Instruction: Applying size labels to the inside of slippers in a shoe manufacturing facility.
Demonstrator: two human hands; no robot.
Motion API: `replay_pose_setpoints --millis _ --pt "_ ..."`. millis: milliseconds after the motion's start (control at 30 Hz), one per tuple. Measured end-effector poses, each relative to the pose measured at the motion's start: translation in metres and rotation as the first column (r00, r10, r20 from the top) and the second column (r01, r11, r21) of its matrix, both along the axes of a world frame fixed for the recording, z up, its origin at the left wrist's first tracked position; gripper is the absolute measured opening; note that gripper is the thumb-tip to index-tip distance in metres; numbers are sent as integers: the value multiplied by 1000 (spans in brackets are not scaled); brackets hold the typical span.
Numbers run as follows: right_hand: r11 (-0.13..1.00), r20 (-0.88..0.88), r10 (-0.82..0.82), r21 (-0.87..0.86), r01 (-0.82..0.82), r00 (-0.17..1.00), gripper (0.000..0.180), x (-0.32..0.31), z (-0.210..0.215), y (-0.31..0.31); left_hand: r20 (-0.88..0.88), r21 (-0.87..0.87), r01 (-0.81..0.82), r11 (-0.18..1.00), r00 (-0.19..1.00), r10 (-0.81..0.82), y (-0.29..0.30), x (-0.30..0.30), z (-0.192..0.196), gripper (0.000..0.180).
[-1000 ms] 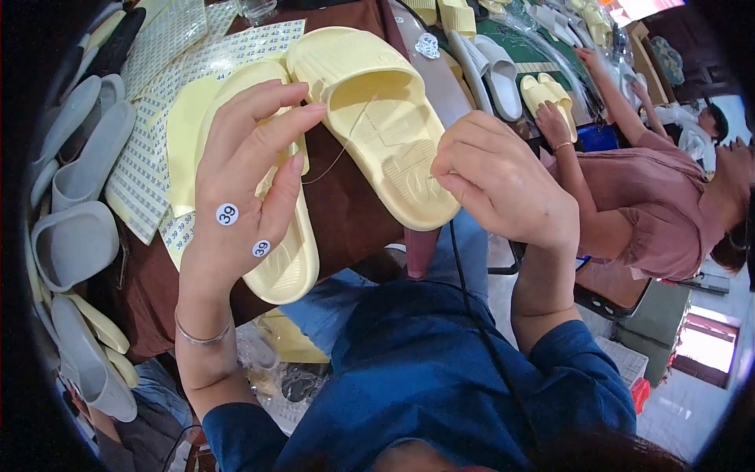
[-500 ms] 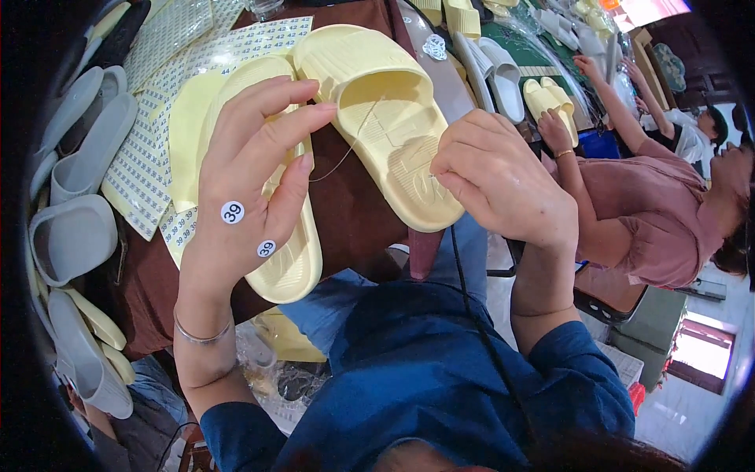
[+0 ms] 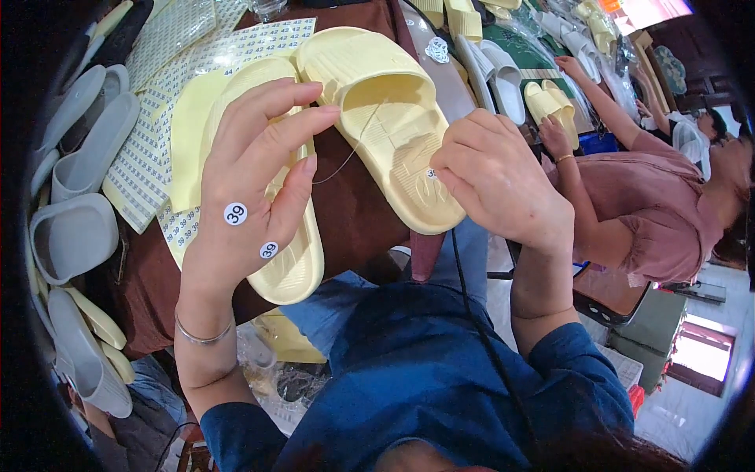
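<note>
On the brown table, close under the camera: two pale yellow slides lie side by side.
Left hand (image 3: 252,197): fingers spread and loosely curled over the left slide (image 3: 271,228), resting on its strap; two small round white stickers (image 3: 235,213) sit on the back of the hand.
Right hand (image 3: 499,181): fingers bunched together at the heel of the right slide (image 3: 385,118), pinching something small there, probably a round sticker (image 3: 431,174); the grip itself is partly hidden.
Thread (image 3: 350,149): a thin line runs from the left fingertips across the right slide's footbed.
Sticker sheets (image 3: 149,157): white, lying under and left of the slides.
Grey slides (image 3: 75,232): stacked at the table's left edge.
Another person (image 3: 653,212): seated to the right in a pink top, handling yellow slides (image 3: 550,102) farther along.
</note>
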State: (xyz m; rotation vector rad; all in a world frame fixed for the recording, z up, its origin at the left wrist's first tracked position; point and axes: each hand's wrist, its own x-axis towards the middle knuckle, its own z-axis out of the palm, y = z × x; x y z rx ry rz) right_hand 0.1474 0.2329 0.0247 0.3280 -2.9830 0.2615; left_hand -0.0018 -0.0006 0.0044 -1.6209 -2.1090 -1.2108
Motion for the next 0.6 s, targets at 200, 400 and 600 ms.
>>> replay_pose_setpoints --millis 200,400,600 --pt "1000 -9 3 -8 -3 1000 10 0 -1 -1 -2 2 2 1000 1000 -2 -1 -1 -1 45" --pt "999 -45 -3 -38 1 999 12 1 -3 -2 -1 -1 -2 1000 1000 2 -2 2 0 43" --pt "996 -254 -77 -62 63 964 11 -3 -10 9 -89 -1 -44 999 995 44 3 -4 -2 43"
